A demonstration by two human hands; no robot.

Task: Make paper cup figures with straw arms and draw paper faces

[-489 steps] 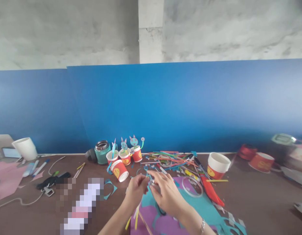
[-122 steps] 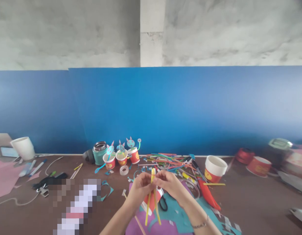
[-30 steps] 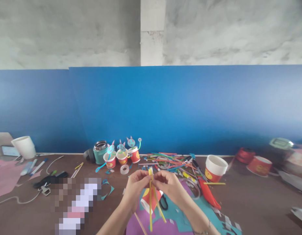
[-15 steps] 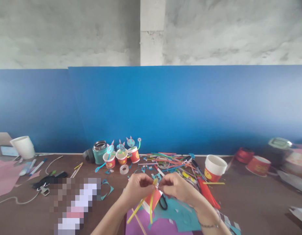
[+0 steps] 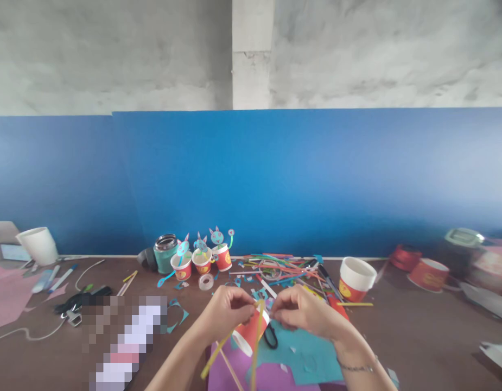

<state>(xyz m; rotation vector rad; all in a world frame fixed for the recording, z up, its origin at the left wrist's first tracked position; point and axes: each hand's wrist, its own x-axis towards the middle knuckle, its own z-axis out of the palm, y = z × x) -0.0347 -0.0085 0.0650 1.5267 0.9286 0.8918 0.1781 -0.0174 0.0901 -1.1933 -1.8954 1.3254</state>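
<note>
My left hand (image 5: 233, 311) is closed on a red paper cup (image 5: 251, 332), tilted with its white rim down and to the left. Two thin yellow straw-like strips (image 5: 258, 342) hang from its base beside my fingertips. My right hand (image 5: 296, 310) has moved just right of the cup, thumb and fingers pinched together. Whatever lies in that pinch is too small to make out. Beneath my hands are a purple sheet (image 5: 271, 374) and a teal sheet (image 5: 305, 347), with black scissor handles (image 5: 271, 336) partly showing.
Three decorated paper cups (image 5: 202, 263) stand at the back beside a tape roll (image 5: 205, 281) and a teal flask (image 5: 165, 254). Many coloured strips (image 5: 275, 266) and paper scraps lie behind my hands. Stacked paper cups (image 5: 357, 278) stand to the right.
My right hand has moved away from the cup to the right, leaving a small gap. The cup has turned slightly, showing more of its red side, and the yellow strips have swung.
</note>
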